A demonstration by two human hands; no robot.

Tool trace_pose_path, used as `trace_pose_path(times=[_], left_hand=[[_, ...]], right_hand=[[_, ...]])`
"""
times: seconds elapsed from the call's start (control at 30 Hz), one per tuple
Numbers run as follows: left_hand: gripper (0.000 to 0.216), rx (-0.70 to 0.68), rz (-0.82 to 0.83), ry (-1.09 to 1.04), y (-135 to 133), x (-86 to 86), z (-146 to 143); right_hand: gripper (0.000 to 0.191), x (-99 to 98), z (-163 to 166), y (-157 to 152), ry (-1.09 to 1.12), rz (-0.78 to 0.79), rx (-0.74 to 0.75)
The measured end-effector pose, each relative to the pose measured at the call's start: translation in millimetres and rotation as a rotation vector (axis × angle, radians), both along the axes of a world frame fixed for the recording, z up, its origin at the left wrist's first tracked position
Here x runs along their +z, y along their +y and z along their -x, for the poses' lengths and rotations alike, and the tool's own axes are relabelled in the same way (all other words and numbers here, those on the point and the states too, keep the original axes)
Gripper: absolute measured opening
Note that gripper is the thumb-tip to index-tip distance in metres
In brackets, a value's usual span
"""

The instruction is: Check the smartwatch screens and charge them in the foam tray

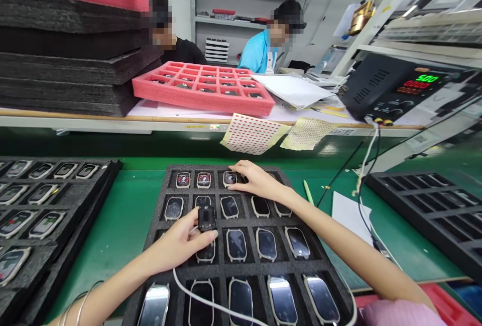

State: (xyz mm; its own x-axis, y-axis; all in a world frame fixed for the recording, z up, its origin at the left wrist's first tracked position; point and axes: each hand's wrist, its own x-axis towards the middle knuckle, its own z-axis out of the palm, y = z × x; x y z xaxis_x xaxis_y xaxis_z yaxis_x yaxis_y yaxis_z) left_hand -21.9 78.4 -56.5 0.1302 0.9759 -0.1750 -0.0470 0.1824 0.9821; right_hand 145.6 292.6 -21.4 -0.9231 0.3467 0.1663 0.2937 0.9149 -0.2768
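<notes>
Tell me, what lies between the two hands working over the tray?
The head view shows a dark-screened watch, in a slot of the tray, between the left hand and the right hand.

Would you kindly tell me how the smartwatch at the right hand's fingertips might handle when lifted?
The smartwatch would probably stay stiff, showing no strap to flop. Its glassy screen may be slippery. Being squarish, it seems unlikely to roll.

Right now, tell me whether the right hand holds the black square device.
No, the left hand holds the black square device, while the right hand is at a watch.
</notes>
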Motion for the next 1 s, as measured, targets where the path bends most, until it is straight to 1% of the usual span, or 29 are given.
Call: trace_pose_path(times=[0.03, 0.07, 0.17, 0.2, 0.3, 0.37, 0.43, 0.5, 0.57, 0.63, 0.7, 0.8, 0.83, 0.9, 1.0], left_hand=[[0.041, 0.01, 0.006, -0.006, 0, 0.4, 0], [0.041, 0.018, 0.017, -0.004, 0, 1.4, -1], [0.038, 0.034, 0.048, -0.004, 4, 9.5, -4], [0.037, 0.031, 0.052, -0.021, 7, 13.8, -6], [0.036, 0.006, 0.082, -0.056, 23, 26.8, -21], [0.037, -0.013, 0.115, -0.03, 38, 30.6, -33], [0.034, -0.033, 0.125, -0.023, 51, 28.0, -41], [0.031, -0.047, 0.104, -0.082, 59, 20.9, -45], [0.03, -0.023, 0.09, -0.175, 62, 13.3, -43], [0.03, 0.03, 0.088, -0.254, 60, 8.6, -39], [0.031, 0.039, 0.092, -0.284, 59, 7.0, -35], [0.034, -0.027, 0.082, -0.262, 58, 7.3, -33], [0.037, -0.047, 0.074, -0.252, 59, 7.3, -33], [0.042, -0.07, 0.053, -0.235, 59, 7.0, -34], [0.041, -0.026, -0.006, -0.173, 57, 6.0, -36]], right_hand=[[0.049, 2.9, -4, 1, -0.026, -0.017, -0.001], [0.046, 6.8, -8, 2, -0.052, -0.034, -0.002], [0.024, 18.6, -22, 7, -0.148, -0.062, 0.009], [0.02, 20.8, -26, 9, -0.178, -0.064, 0.015], [0.018, 19.8, -30, 13, -0.225, -0.07, 0.013], [0.019, 15.3, -28, 14, -0.221, -0.071, -0.008], [0.021, 11.0, -26, 17, -0.201, -0.05, -0.027], [0.025, 8.6, -27, 21, -0.163, -0.004, -0.034], [0.032, 9.1, -33, 24, -0.11, 0.054, -0.032], [0.036, 12.1, -40, 23, -0.061, 0.104, -0.031], [0.039, 16.4, -45, 14, 0.001, 0.159, -0.023], [0.045, 20.8, -45, -12, 0.132, 0.256, 0.049], [0.048, 21.2, -43, -22, 0.158, 0.266, 0.081], [0.048, 20.4, -37, -39, 0.144, 0.207, 0.132], [0.045, 19.5, -26, -54, 0.052, 0.029, 0.164]])
